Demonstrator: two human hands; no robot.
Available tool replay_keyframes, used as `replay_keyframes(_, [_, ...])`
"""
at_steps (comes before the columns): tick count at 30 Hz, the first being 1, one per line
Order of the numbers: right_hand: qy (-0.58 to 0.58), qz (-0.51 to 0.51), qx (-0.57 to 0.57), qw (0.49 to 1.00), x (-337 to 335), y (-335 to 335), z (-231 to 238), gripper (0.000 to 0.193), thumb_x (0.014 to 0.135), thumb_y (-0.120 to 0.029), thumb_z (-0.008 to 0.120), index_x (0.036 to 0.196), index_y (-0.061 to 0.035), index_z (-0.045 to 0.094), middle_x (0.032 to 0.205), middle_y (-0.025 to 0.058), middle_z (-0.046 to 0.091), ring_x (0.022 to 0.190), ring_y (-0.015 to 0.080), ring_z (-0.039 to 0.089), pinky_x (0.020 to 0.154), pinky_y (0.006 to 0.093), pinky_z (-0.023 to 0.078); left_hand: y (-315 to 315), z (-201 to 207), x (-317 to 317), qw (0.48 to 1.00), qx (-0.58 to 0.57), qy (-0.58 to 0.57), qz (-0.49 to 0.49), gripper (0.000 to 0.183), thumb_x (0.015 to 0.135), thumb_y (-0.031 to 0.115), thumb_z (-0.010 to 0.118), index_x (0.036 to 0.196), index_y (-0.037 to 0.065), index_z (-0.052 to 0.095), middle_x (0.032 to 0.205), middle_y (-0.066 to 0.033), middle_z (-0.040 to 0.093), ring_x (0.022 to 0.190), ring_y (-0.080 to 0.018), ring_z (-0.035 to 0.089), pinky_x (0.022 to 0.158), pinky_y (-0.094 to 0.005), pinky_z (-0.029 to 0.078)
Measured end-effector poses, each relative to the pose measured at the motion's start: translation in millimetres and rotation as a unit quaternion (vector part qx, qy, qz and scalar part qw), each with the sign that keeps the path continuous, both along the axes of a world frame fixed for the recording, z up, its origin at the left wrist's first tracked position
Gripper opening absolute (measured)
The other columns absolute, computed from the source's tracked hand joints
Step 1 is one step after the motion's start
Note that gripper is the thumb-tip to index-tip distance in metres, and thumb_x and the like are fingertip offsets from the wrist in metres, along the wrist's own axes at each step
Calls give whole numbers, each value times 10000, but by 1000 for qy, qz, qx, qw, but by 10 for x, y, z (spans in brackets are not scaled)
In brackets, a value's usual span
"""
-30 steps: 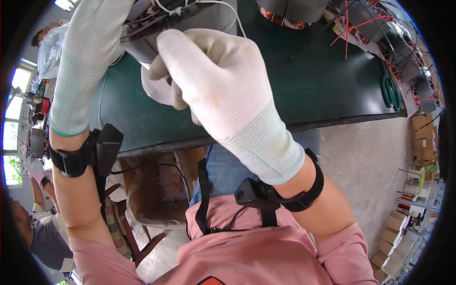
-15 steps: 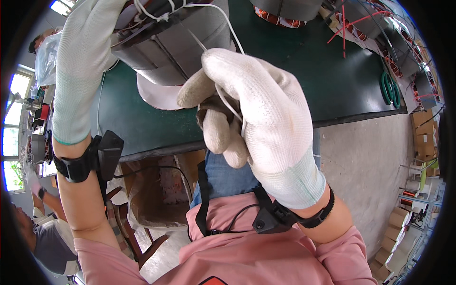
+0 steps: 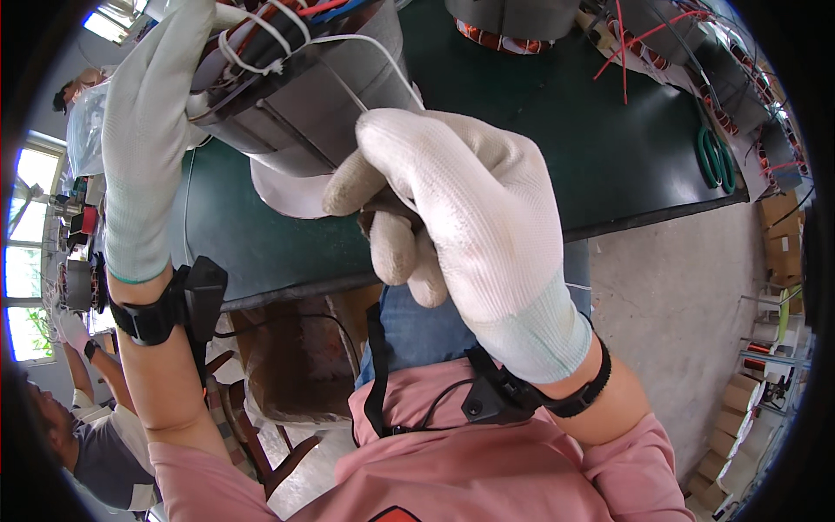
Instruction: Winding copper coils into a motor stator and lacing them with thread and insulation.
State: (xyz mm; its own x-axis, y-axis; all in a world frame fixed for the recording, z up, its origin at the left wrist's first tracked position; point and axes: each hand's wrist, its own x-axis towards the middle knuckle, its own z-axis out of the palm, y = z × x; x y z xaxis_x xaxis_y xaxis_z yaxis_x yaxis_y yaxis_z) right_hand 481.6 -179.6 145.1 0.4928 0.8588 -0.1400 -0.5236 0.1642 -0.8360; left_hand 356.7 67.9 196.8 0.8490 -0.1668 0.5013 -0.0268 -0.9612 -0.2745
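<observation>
A grey metal motor stator (image 3: 304, 104) lies tilted on the green table at upper left, its windings bound with white cord (image 3: 261, 65). My left hand (image 3: 156, 104), in a white knit glove, grips the stator's left end; some fingertips are cut off by the upper edge. My right hand (image 3: 470, 209), in a matching glove soiled at the fingertips, is in front of the stator with fingers curled shut. A taut length of the cord runs from the stator to its index finger. Something dark shows between the curled fingers, too small to tell.
More stators with orange windings (image 3: 504, 39) stand at the far side and right of the table (image 3: 626, 165). Green-handled scissors (image 3: 716, 162) lie near its right edge. Below is a lined open box (image 3: 296, 374). Another person (image 3: 96, 444) works at left.
The stator and my left hand appear slightly higher and further left in the view. My right hand has shifted a little left, still closed; the cord across its palm is now hidden.
</observation>
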Motion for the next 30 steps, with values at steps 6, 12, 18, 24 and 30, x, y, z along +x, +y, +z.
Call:
replay_keyframes(6, [24,30,32,999,48,44,-34,331,917,-186,604,660,20,632,522,4,539,440,58,506,429,215,368,135,-64,-145,998,-53,-21,30,350,1079,91,391,1385,60,558,1194,-77,674,969,-201,667,851,-297,544])
replay_keyframes(12, [39,28,46,998,30,54,-102,344,916,-186,600,635,11,619,524,3,539,446,59,511,433,215,388,-1,-66,-34,987,-143,-12,78,334,1094,133,382,1360,68,574,1136,-76,674,926,-176,647,784,-273,523])
replay_keyframes(18, [18,22,34,999,31,84,-39,352,919,-194,594,634,10,616,510,3,538,441,62,514,437,221,391,-188,-29,75,979,-196,-41,25,289,1085,118,380,1229,37,618,1054,-72,678,871,-151,631,735,-256,517])
replay_keyframes(24, [-15,19,-4,1000,47,171,34,368,942,-215,566,657,7,634,498,11,539,439,59,511,436,226,369,-345,253,200,929,-361,60,51,371,1068,259,425,1062,-35,651,1017,-81,686,872,-111,634,818,-252,506])
replay_keyframes(30, [-62,96,-39,993,184,248,126,386,1007,-300,526,815,7,659,578,10,579,440,51,488,424,221,385,-422,690,386,924,-332,162,103,287,1001,185,482,1032,-43,652,945,-108,677,847,-172,634,824,-297,495])
